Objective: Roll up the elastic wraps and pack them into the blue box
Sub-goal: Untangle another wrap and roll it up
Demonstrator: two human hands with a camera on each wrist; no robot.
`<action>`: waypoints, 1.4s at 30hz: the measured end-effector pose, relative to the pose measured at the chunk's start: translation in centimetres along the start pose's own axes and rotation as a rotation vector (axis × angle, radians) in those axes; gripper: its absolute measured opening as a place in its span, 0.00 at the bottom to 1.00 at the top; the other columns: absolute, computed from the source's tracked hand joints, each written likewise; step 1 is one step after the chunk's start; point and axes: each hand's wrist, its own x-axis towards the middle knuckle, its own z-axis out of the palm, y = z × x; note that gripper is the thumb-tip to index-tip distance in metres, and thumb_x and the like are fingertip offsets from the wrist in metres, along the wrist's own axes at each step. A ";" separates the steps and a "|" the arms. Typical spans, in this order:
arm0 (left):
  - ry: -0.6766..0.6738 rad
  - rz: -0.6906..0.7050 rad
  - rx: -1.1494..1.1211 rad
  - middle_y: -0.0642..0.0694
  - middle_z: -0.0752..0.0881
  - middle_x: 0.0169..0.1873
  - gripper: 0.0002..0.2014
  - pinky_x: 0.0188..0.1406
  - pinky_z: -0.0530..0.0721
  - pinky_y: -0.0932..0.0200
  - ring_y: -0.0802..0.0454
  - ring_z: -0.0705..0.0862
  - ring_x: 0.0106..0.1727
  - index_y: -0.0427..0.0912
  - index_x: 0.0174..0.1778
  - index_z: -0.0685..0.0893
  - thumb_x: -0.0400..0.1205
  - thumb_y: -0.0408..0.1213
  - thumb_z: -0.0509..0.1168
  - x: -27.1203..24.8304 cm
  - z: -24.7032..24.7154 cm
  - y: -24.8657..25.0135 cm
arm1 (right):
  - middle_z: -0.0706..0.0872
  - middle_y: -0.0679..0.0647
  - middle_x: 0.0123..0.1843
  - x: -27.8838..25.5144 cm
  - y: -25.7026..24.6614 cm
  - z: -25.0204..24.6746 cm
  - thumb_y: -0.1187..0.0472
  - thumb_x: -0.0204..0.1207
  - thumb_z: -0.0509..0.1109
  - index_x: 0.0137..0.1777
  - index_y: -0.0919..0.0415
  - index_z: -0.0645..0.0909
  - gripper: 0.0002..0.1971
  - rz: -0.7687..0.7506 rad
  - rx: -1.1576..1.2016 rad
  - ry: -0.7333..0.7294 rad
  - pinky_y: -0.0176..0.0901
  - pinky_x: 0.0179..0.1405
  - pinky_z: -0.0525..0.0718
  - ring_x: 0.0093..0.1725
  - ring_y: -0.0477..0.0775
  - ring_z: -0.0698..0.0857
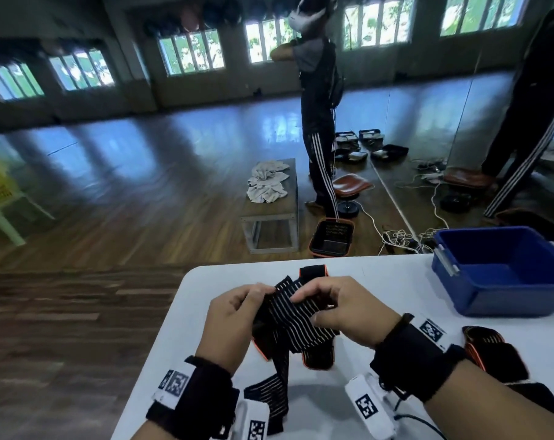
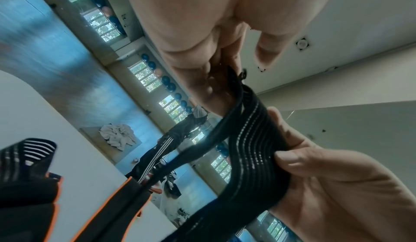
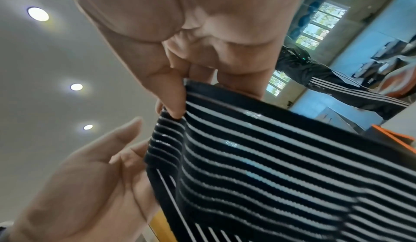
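Observation:
Both my hands hold one black elastic wrap (image 1: 288,315) with thin white stripes and orange-edged ends a little above the white table (image 1: 348,404). My left hand (image 1: 263,293) pinches its upper left edge, and my right hand (image 1: 304,300) pinches the upper right edge. The wrap's loose tail hangs down to the table between my wrists. In the left wrist view my left hand (image 2: 225,80) grips the band (image 2: 249,148). The right wrist view shows my right hand (image 3: 180,105) pinching the striped band (image 3: 270,165). The blue box (image 1: 478,300) stands open at the table's right; the part of its inside that I see is bare.
A second black, orange-trimmed wrap (image 1: 491,354) lies behind my right wrist. The table's rounded corner (image 1: 190,274) is at the far left. On the floor beyond stand a low bench with towels (image 1: 269,185), a black basket (image 1: 332,236), cables and a standing person (image 1: 320,90).

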 end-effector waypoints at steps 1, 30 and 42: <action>-0.003 0.012 0.000 0.40 0.92 0.38 0.12 0.39 0.87 0.48 0.47 0.89 0.38 0.44 0.42 0.94 0.86 0.35 0.65 -0.3 0.4 0.4 | 0.91 0.57 0.49 -0.2 -0.2 -0.2 0.84 0.66 0.68 0.48 0.50 0.91 0.27 -0.013 -0.011 0.001 0.49 0.49 0.87 0.48 0.50 0.88; -0.101 0.619 -0.132 0.51 0.88 0.42 0.07 0.49 0.84 0.61 0.56 0.85 0.46 0.43 0.48 0.86 0.81 0.27 0.66 3.1 6.8 15.4 | 0.85 0.48 0.48 -0.2 -11.0 -5.2 0.70 0.74 0.72 0.53 0.51 0.80 0.14 -0.526 -0.077 0.386 0.54 0.56 0.87 0.50 0.47 0.86; -0.148 0.487 -0.169 0.47 0.90 0.57 0.21 0.66 0.84 0.37 0.47 0.87 0.62 0.48 0.61 0.85 0.75 0.26 0.63 2.6 9.5 12.4 | 0.81 0.57 0.49 -1.7 -9.7 -5.7 0.65 0.69 0.67 0.53 0.50 0.74 0.15 -0.411 0.056 0.465 0.57 0.50 0.83 0.45 0.47 0.81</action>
